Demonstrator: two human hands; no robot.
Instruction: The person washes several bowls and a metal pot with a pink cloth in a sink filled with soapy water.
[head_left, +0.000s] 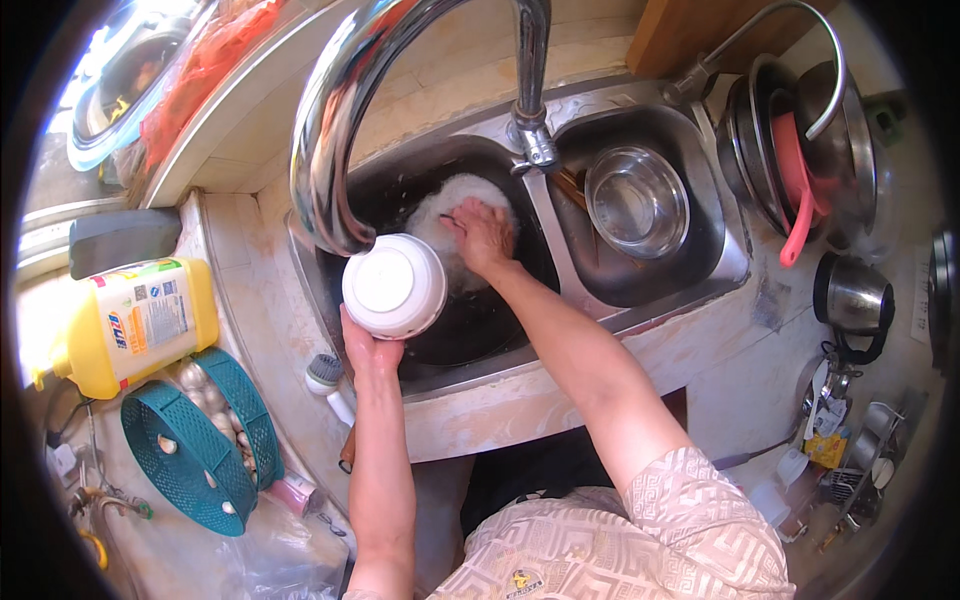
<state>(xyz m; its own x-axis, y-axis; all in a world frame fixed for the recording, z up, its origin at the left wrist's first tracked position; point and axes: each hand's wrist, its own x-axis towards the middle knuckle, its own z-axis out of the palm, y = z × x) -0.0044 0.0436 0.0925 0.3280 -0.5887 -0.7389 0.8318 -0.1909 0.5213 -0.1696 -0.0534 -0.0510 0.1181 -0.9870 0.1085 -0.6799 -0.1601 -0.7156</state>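
Observation:
My left hand holds a white bowl by its rim. The bowl's underside faces up, close below the spout of a chrome faucet. My right hand reaches into white suds in the left basin of a stainless steel double sink. A thin dark thing shows by its fingertips; foam hides whether the fingers grip anything. In the right basin stands a clear round bowl, with brown chopsticks partly behind it.
Left of the sink are a handled scrub brush, a yellow detergent jug and teal perforated baskets with garlic. On the right stand stacked metal pans, a pink-handled utensil and a steel kettle. The tall faucet arches over the left basin.

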